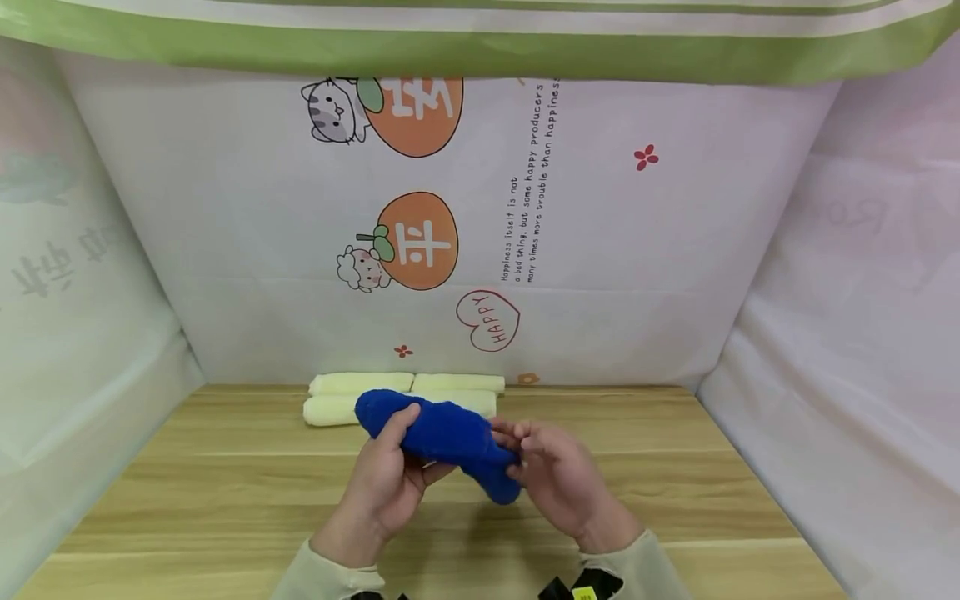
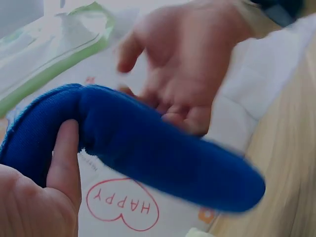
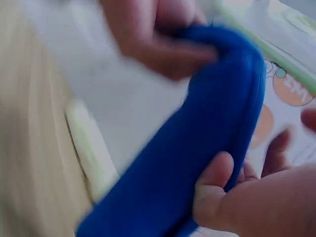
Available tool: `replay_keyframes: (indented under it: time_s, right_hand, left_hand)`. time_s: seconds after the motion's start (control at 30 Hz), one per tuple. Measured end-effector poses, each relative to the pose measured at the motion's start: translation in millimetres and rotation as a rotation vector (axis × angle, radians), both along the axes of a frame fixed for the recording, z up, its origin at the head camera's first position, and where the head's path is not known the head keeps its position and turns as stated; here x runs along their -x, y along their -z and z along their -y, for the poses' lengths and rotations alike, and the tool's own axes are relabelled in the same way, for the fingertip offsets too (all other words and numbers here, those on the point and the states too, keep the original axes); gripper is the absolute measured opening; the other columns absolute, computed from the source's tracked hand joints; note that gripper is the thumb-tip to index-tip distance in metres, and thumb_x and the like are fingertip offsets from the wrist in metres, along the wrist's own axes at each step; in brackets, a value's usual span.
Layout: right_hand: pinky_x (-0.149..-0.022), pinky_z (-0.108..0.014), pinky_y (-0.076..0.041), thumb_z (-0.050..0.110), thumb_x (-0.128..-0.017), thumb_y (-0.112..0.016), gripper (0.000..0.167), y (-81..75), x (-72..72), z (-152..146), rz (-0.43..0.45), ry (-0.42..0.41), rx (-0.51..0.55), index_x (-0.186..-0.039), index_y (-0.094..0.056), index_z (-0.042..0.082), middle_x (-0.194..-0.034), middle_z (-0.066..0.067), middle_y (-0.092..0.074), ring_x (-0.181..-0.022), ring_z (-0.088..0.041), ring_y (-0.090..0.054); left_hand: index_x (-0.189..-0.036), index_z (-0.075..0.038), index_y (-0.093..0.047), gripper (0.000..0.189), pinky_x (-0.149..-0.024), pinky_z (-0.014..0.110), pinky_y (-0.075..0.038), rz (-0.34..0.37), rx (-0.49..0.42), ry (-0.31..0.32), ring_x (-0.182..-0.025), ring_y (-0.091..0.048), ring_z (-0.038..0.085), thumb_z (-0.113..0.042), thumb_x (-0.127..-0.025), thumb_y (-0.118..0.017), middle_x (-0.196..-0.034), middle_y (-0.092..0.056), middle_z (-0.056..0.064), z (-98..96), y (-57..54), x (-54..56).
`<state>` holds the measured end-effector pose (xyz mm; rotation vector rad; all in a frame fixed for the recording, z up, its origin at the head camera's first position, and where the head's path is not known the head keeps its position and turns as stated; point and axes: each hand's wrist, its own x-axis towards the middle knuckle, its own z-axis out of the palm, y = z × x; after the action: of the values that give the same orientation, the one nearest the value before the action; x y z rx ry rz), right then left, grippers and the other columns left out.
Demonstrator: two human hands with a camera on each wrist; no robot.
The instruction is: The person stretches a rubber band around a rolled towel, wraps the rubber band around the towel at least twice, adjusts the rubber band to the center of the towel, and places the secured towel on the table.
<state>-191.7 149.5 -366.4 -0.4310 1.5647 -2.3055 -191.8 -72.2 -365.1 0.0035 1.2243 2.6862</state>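
Observation:
A blue rolled towel (image 1: 450,429), soft and bent near its right end, is held in the air above the table. My left hand (image 1: 386,483) grips it around the left part, its thumb lying across the front. At the other end, my right hand (image 1: 562,471) has its curled fingers on the towel's edge. In the right wrist view the right thumb (image 3: 215,182) presses against the blue cloth (image 3: 197,123), and other fingers are partly hidden behind it. The left wrist view shows the towel (image 2: 163,143) folded over near the left thumb (image 2: 66,153).
Several pale yellow rolled towels (image 1: 360,383) lie in two rows at the back of the wooden table (image 1: 225,500). A white printed cloth (image 1: 600,250) forms the back wall, with white side walls (image 1: 847,333) and a green-edged flap (image 1: 480,50) overhead.

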Motion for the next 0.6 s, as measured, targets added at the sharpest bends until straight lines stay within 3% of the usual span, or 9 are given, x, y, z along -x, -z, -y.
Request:
replay_keyframes:
  time_s: [0.03,0.07,0.13,0.17,0.23,0.37,0.5,0.6]
  right_hand:
    - [-0.092,-0.036,-0.039,0.005,-0.093,-0.052,0.015,-0.8,-2.0,0,-0.074,0.046,-0.135,-0.103,-0.062,0.008,-0.128,-0.009,-0.056,-0.115,-0.024,-0.050]
    - [-0.094,-0.039,-0.040,0.009,-0.092,-0.060,0.022,-1.4,-4.1,1,-0.158,0.085,-0.280,-0.113,-0.060,0.010,-0.133,-0.010,-0.054,-0.118,-0.027,-0.050]
    - [-0.094,-0.045,-0.043,0.020,-0.087,-0.074,0.051,-2.4,-8.0,4,-0.315,0.158,-0.577,-0.134,-0.053,0.015,-0.135,-0.009,-0.054,-0.116,-0.028,-0.053]
    - [-0.095,-0.047,-0.042,0.026,-0.085,-0.079,0.063,-2.7,-9.6,6,-0.391,0.186,-0.706,-0.140,-0.050,0.018,-0.135,-0.007,-0.055,-0.115,-0.028,-0.053]
    - [-0.098,-0.050,-0.035,0.033,-0.082,-0.083,0.071,-2.7,-11.5,11,-0.507,0.238,-0.895,-0.142,-0.048,0.022,-0.131,-0.003,-0.058,-0.112,-0.027,-0.055]
    - [-0.099,-0.055,-0.024,0.022,-0.083,-0.083,0.052,-0.3,-11.0,16,-0.740,0.385,-1.149,-0.130,-0.059,0.017,-0.116,0.000,-0.069,-0.105,-0.023,-0.062]
    - [-0.092,-0.051,-0.039,0.015,-0.078,-0.085,0.043,3.4,-7.9,6,-0.962,0.483,-1.380,-0.116,-0.065,0.012,-0.106,-0.004,-0.072,-0.097,-0.021,-0.066]
    - [-0.083,-0.046,-0.047,0.018,-0.077,-0.086,0.042,7.2,-3.9,-5,-1.028,0.469,-1.501,-0.113,-0.065,0.010,-0.107,-0.005,-0.071,-0.097,-0.022,-0.067]
  left_hand:
    - [-0.146,-0.008,-0.023,0.062,-0.086,0.046,-0.055,0.014,-0.031,0.003,-0.108,-0.063,0.031,-0.034,-0.102,-0.058,-0.137,-0.044,0.023,0.3,-0.2,0.7]
    - [-0.146,-0.008,-0.023,0.062,-0.086,0.045,-0.054,0.027,-0.059,0.008,-0.107,-0.064,0.031,-0.035,-0.102,-0.058,-0.137,-0.043,0.023,0.5,-0.5,1.3]
    - [-0.147,-0.008,-0.020,0.066,-0.088,0.044,-0.053,0.047,-0.103,0.029,-0.107,-0.065,0.031,-0.035,-0.101,-0.059,-0.138,-0.042,0.024,0.4,-1.2,2.6]
    - [-0.148,-0.008,-0.018,0.067,-0.089,0.044,-0.052,0.054,-0.113,0.045,-0.108,-0.064,0.031,-0.035,-0.101,-0.059,-0.139,-0.040,0.025,0.1,-1.6,2.9]
    - [-0.149,-0.009,-0.015,0.070,-0.091,0.044,-0.051,0.061,-0.115,0.064,-0.109,-0.064,0.032,-0.036,-0.101,-0.059,-0.140,-0.039,0.025,-0.6,-2.3,3.1]
    - [-0.149,-0.007,-0.019,0.072,-0.089,0.044,-0.053,0.047,-0.048,0.005,-0.107,-0.064,0.030,-0.037,-0.099,-0.062,-0.137,-0.042,0.024,2.9,-0.6,4.6]
    - [-0.149,-0.006,-0.022,0.073,-0.089,0.046,-0.053,0.035,0.023,-0.080,-0.111,-0.060,0.029,-0.035,-0.098,-0.065,-0.138,-0.039,0.021,16.2,8.0,10.6]
    - [-0.153,-0.010,-0.016,0.078,-0.094,0.048,-0.050,0.060,0.020,-0.113,-0.123,-0.050,0.032,-0.033,-0.097,-0.066,-0.144,-0.031,0.020,28.0,16.9,16.0]
